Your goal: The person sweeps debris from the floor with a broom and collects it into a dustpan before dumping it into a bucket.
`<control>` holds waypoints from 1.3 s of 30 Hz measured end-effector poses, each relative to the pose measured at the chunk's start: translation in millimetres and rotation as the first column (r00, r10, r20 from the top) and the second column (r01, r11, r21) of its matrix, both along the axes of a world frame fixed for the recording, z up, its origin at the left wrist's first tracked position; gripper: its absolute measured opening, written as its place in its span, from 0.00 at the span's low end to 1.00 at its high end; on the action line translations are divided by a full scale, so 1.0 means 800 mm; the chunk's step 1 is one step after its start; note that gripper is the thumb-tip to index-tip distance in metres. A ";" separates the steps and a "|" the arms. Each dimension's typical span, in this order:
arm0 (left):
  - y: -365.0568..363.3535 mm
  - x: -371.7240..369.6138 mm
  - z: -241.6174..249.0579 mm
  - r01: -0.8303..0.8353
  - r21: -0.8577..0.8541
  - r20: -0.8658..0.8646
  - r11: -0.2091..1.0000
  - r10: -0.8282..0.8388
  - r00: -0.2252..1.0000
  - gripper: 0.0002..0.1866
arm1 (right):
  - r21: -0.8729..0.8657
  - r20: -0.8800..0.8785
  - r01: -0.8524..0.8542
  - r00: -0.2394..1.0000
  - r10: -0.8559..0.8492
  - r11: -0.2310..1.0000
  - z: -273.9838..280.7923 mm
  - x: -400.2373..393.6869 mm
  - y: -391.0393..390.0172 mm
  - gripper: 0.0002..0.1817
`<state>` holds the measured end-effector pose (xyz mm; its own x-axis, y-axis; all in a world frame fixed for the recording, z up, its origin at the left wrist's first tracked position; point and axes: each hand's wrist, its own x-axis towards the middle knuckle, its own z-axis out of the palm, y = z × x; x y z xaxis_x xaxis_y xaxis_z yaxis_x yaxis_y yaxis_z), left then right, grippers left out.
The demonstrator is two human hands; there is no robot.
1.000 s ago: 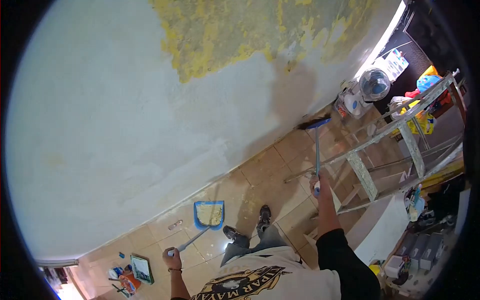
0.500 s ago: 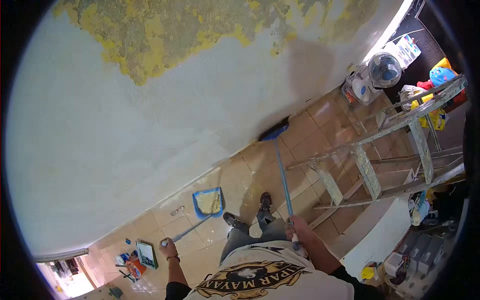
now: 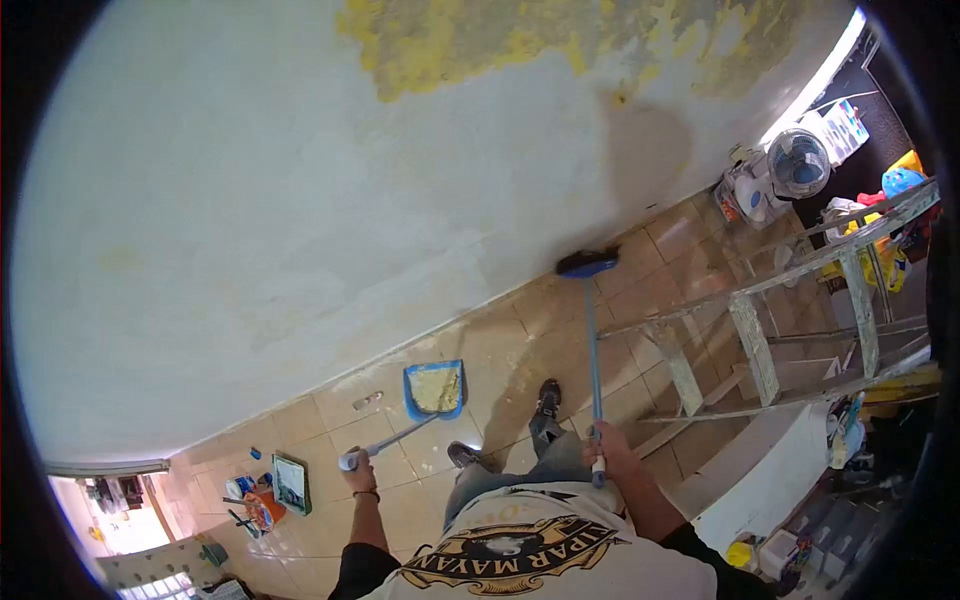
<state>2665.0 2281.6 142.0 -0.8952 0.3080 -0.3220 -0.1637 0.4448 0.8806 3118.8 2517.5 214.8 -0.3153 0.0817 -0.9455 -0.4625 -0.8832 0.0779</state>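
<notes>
My left hand is closed around the grey handle of a blue dustpan. Pale debris lies in the pan, which rests on the tiled floor. My right hand grips the upper part of a long blue broom handle. At its far end, the broom head has dark bristles and a blue top; it is on the floor close to the base of the wall. Both hands are in front of my body, on either side of my legs.
A paint-spattered wooden ladder stands at the right. By the wall beyond it is a fan. At the left sit an orange bucket and a paint tray. Yellow and grey patches show high on the white wall.
The broom head has shifted slightly away from the wall and its handle stands straighter in view. My right hand has risen a little. The whole view has also turned somewhat.
</notes>
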 end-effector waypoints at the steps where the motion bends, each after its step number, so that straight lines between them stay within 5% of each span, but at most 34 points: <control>1: 0.000 0.001 -0.001 0.010 0.030 0.002 0.999 -0.010 1.000 0.13 | 0.110 0.009 -0.156 0.988 0.156 0.982 -0.021 -0.017 -0.026 0.12; 4: -0.016 -0.017 -0.014 0.159 0.000 -0.159 0.987 -0.157 0.975 0.11 | 0.044 0.057 -0.282 0.958 0.279 0.958 0.028 -0.075 -0.079 0.12; 11: -0.063 -0.049 0.024 0.256 0.032 -0.233 0.966 -0.242 0.942 0.07 | 0.013 -0.356 -0.353 0.873 0.334 0.936 -0.022 -0.154 -0.204 0.12; 14: -0.092 -0.057 0.047 0.300 -0.087 -0.286 0.950 -0.312 0.906 0.09 | 0.096 -0.358 -0.460 0.811 0.462 0.883 -0.024 -0.165 -0.244 0.12; 15: -0.106 -0.060 0.044 0.300 -0.097 -0.262 0.949 -0.315 0.912 0.09 | 0.386 -0.018 -0.720 0.620 0.785 0.577 -0.007 -0.161 -0.257 0.13; 16: -0.120 -0.063 0.039 0.300 -0.101 -0.239 0.949 -0.315 0.918 0.10 | 0.482 0.225 -0.835 0.410 0.884 0.265 0.011 -0.153 -0.260 0.14; 17: -0.133 -0.065 0.036 0.321 -0.100 -0.290 0.942 -0.337 0.896 0.10 | 0.455 0.483 -0.887 0.171 0.859 -0.079 0.028 -0.144 -0.263 0.15; 18: -0.144 -0.065 0.034 0.337 -0.104 -0.337 0.936 -0.352 0.873 0.10 | 0.402 0.557 -0.874 -0.002 0.830 -0.272 0.029 -0.129 -0.265 0.17; 21: -0.166 -0.060 0.057 0.332 -0.122 -0.294 0.935 -0.353 0.888 0.10 | 0.123 0.494 -0.961 -0.155 0.855 -0.246 0.145 -0.161 -0.244 0.18; 23: -0.184 -0.054 0.061 0.304 -0.131 -0.263 0.943 -0.329 0.907 0.10 | -0.107 0.828 -0.630 -0.485 0.282 -0.769 0.161 -0.175 -0.233 0.15; 28: -0.213 -0.047 0.053 0.359 -0.197 -0.363 0.912 -0.408 0.837 0.11 | -0.253 0.799 -0.206 -0.596 -0.084 -0.945 0.134 -0.326 -0.205 0.14; 29: -0.216 -0.049 0.054 0.368 -0.191 -0.368 0.910 -0.414 0.832 0.10 | -0.216 0.871 -0.320 -0.490 -0.034 -0.922 0.080 -0.351 -0.202 0.12; 33: -0.225 -0.046 0.063 0.375 -0.216 -0.344 0.901 -0.430 0.835 0.10 | -0.169 0.978 -0.343 -0.173 -0.114 -0.924 -0.029 -0.483 -0.224 0.11; 37: -0.225 -0.044 0.066 0.382 -0.209 -0.365 0.900 -0.434 0.824 0.09 | -0.208 0.975 -0.320 -0.143 -0.170 -0.924 -0.052 -0.509 -0.214 0.12; 39: -0.229 -0.042 0.063 0.389 -0.211 -0.341 0.897 -0.441 0.830 0.11 | -0.168 0.948 -0.355 -0.315 -0.052 -0.920 -0.064 -0.470 -0.185 0.13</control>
<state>2631.4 2098.1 192.1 -0.7520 0.6569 -0.0545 0.3886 0.5086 0.7683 2742.8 2369.3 163.2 -0.7622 0.3090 -0.5689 0.5273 0.8062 -0.2685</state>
